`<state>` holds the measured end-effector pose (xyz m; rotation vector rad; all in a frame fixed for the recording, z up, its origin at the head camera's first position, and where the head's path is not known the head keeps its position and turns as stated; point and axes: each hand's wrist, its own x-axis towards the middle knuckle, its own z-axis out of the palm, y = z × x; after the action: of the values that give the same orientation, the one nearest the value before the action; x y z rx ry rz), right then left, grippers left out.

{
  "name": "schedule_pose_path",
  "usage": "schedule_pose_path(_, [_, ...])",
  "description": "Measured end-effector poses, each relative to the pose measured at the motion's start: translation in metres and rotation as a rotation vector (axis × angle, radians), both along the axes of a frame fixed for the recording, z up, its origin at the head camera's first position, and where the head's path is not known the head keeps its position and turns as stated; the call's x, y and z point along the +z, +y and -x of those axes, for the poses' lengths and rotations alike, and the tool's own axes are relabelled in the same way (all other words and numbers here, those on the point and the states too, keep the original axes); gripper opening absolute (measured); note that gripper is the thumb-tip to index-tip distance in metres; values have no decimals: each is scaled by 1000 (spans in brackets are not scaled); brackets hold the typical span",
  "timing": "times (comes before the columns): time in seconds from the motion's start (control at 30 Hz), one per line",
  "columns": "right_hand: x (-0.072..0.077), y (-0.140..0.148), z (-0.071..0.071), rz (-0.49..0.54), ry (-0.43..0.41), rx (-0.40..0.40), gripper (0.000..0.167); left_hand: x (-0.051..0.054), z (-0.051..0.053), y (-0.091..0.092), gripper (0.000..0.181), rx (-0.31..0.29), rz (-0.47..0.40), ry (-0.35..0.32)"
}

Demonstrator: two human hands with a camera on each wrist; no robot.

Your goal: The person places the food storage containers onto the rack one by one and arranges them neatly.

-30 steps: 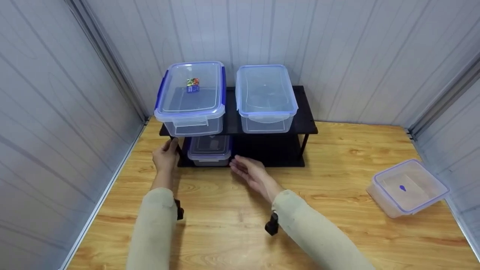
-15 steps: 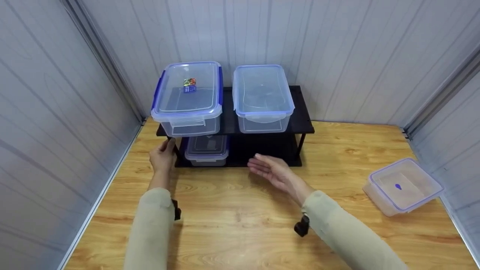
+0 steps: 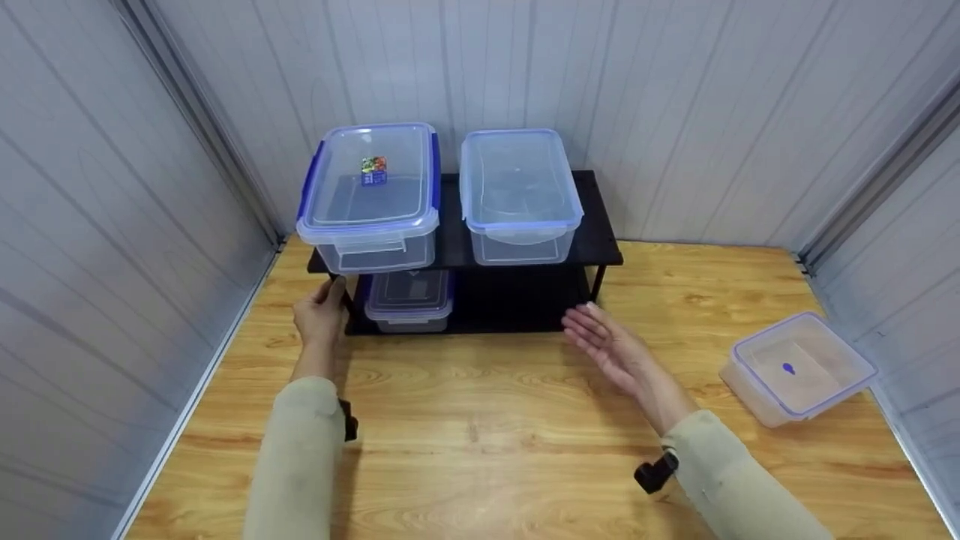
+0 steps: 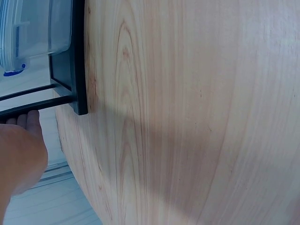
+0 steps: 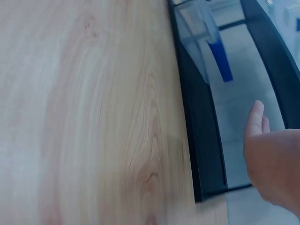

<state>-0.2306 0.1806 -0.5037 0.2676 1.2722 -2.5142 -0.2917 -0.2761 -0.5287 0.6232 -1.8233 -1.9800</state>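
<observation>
A black two-tier rack (image 3: 517, 300) stands against the back wall. My left hand (image 3: 318, 311) holds its left front post, just under the upper shelf; in the left wrist view the fingertips (image 4: 33, 119) lie against the black post (image 4: 47, 103). My right hand (image 3: 619, 351) has its fingers extended, in front of the rack's right front post (image 3: 598, 283), with nothing in it. On the lower shelf, at the left, sits a clear lidded food container (image 3: 409, 301). Two bigger clear lidded containers, one with a label (image 3: 369, 199) and one plainer (image 3: 521, 191), sit on the upper shelf.
Another clear container (image 3: 799, 371) with a blue rim rests on the wooden tabletop (image 3: 465, 450) at the far right, close to the side wall (image 3: 911, 352). Pale panel walls enclose the left, back and right.
My right hand has moved right along the rack's front, from beside the lower container to the right front post. My left hand stays at the left post. The view has shifted slightly.
</observation>
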Motion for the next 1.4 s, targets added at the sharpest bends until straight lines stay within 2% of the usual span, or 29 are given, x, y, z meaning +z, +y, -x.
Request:
schedule_pose_path(0.17, [-2,25,-13,73,-27,-80,29,0,0,0,37,11,-3,13])
schedule_pose_path(0.3, [-3,46,-24,101,-37,-149,24,0,-2,0,37,8,-1,15])
schedule_pose_path(0.43, [-2,66,-36,116,-53,-218,26,-2,-3,-2,20,8,12,8])
schedule_pose_path(0.67, [-7,95,-62,350,-93,-277,27,-2,-2,-4,18,4,32,-20])
schedule_pose_path(0.77, [-12,103,-70,409,-136,-316,29,-2,-2,-4,18,-2,27,-16])
schedule_pose_path(0.93, [-18,114,-78,512,-245,-429,33,-2,-2,-5,19,-13,25,-23])
schedule_pose_path(1.07, [-19,120,-83,561,-293,-500,36,-2,-1,-4,26,-15,10,-3])
schedule_pose_path(1.17, [-21,125,-86,570,-313,-528,36,-2,-1,-3,19,-14,3,20])
schedule_pose_path(1.3, [-24,133,-93,571,-363,-559,38,-2,-2,-3,17,-10,51,26])
schedule_pose_path(1.4, [-25,140,-100,577,-402,-570,40,-2,-2,-3,27,-9,76,19])
